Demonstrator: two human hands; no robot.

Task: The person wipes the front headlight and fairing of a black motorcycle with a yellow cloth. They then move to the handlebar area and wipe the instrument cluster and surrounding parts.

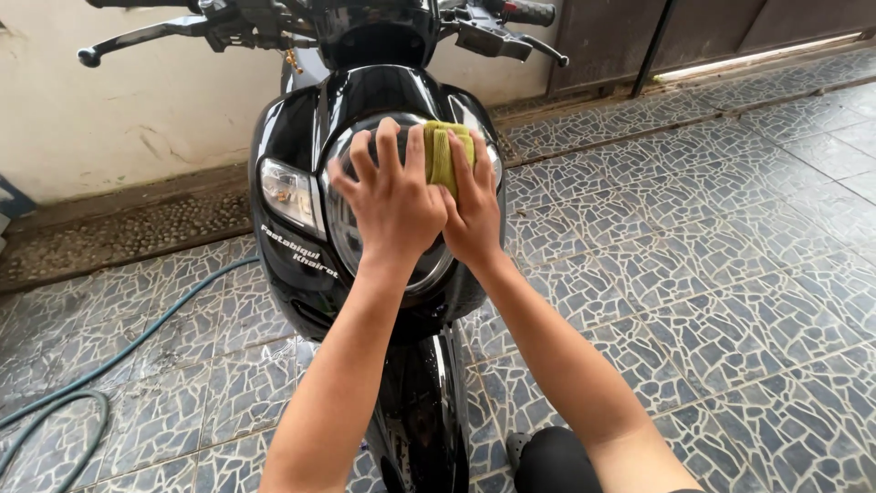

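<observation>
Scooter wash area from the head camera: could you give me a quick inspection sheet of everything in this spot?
Surface: wet mosaic-tiled floor.
Job's things: black scooter facing the camera; folded yellow-green cloth pressed on its round headlight.
Clutter: nothing seen.
Grips: left hand spread flat on the headlight; right hand holding the cloth against it.
Cables: green hose looping across the floor at left.
Surroundings: stained pale wall, dark gate at upper right.
</observation>
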